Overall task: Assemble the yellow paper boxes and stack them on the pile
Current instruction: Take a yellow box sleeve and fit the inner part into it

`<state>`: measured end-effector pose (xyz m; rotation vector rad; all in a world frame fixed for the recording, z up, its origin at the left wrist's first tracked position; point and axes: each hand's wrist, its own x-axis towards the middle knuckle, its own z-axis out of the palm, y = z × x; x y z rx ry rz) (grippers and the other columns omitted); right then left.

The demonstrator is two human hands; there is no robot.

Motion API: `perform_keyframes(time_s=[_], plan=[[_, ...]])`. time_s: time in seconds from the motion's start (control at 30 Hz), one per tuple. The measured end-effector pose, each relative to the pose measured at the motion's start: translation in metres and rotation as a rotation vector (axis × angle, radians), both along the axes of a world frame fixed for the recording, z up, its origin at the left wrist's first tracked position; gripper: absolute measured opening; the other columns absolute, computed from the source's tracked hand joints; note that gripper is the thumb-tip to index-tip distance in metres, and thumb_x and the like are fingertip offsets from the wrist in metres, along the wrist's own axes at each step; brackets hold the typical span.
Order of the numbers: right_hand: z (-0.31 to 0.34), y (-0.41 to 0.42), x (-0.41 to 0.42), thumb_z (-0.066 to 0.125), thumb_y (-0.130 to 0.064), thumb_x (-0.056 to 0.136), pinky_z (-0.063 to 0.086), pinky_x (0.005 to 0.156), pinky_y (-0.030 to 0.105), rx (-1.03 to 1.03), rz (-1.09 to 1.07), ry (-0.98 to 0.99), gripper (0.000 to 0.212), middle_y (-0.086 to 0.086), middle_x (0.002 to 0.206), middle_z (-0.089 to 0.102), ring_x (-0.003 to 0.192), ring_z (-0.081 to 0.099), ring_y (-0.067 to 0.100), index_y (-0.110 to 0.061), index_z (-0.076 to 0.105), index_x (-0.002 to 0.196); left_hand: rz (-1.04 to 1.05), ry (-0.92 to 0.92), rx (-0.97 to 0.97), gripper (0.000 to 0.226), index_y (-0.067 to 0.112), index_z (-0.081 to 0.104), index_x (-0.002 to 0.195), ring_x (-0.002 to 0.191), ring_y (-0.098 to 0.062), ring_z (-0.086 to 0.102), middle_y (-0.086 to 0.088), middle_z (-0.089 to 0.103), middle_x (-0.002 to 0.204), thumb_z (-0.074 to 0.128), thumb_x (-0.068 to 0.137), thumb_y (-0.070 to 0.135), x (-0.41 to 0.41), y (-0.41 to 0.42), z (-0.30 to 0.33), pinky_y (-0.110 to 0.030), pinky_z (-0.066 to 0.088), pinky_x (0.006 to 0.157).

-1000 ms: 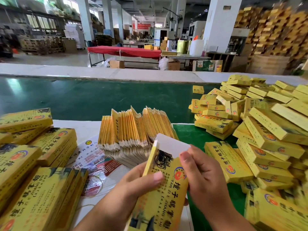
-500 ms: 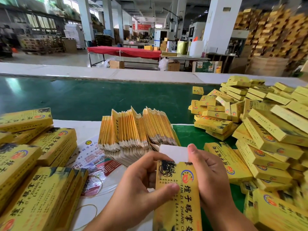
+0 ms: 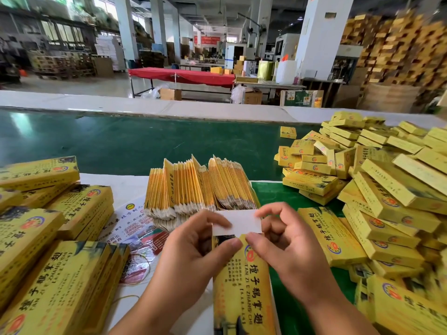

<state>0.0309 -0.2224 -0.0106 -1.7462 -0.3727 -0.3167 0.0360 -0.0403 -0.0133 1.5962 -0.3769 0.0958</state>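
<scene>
Holding a yellow box (image 3: 243, 284) between them, the left hand (image 3: 191, 257) and the right hand (image 3: 287, 247) work at its far end, low in the middle of the view. The box runs lengthwise away from the person, its printed face up, and its white flap (image 3: 238, 222) stands open at the end farthest from the body. Both thumbs press on the printed face just below the flap, while the fingers (image 3: 271, 209) of each hand curl round the flap's two ends, clamped on the card. The hands sit equally near the flap, one at each corner. Closing it looks like a fold toward the body and a tuck. The pile of finished boxes (image 3: 387, 189) lies on the desk (image 3: 278, 192) to the right, nearer the right hand, which seems the natural one to carry the box over.
</scene>
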Motion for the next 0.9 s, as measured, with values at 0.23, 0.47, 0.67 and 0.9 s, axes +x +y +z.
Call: perform_keyframes(time_s=[0.23, 0.47, 0.67, 0.9], plan=[[0.0038, -0.0043, 0.0033, 0.078, -0.039, 0.073, 0.049, 0.058, 0.037, 0.057, 0.184, 0.221, 0.045, 0.010, 0.084, 0.076, 0.073, 0.069, 0.035, -0.038, 0.065, 0.116, -0.109, 0.096, -0.090, 0.046, 0.026, 0.060, 0.113, 0.089, -0.029, 0.073, -0.010, 0.075, 0.099, 0.078, 0.071, 0.021, 0.0044, 0.0054, 0.0031, -0.037, 0.060, 0.072], [0.0026, -0.0048, 0.0049, 0.077, -0.035, 0.076, 0.048, 0.045, 0.028, 0.119, 0.166, 0.213, 0.030, 0.014, 0.072, 0.073, 0.061, 0.067, 0.025, -0.022, 0.074, 0.103, -0.053, 0.049, -0.083, 0.021, 0.018, 0.068, 0.090, 0.075, -0.041, 0.065, -0.024, 0.069, 0.085, 0.080, 0.073, 0.019, 0.0055, 0.0048, 0.0023, -0.050, 0.056, 0.069], [0.0010, -0.0038, 0.0049, 0.078, -0.030, 0.078, 0.059, 0.065, 0.047, 0.154, 0.173, 0.189, 0.022, 0.013, 0.078, 0.075, 0.071, 0.074, 0.028, -0.018, 0.077, 0.096, -0.004, 0.059, -0.097, 0.032, 0.012, 0.071, 0.080, 0.067, -0.032, 0.063, -0.023, 0.068, 0.078, 0.084, 0.066, 0.038, 0.0036, 0.0039, 0.0028, -0.041, 0.056, 0.063], [0.0014, -0.0007, 0.0036, 0.074, -0.049, 0.077, 0.059, 0.064, 0.048, 0.138, 0.119, 0.177, 0.035, 0.017, 0.077, 0.074, 0.071, 0.072, 0.037, -0.018, 0.077, 0.093, -0.029, 0.150, -0.076, 0.037, 0.011, 0.071, 0.080, 0.058, -0.012, 0.054, -0.007, 0.063, 0.064, 0.067, 0.070, 0.046, 0.0025, 0.0038, 0.0082, -0.018, 0.043, 0.051]])
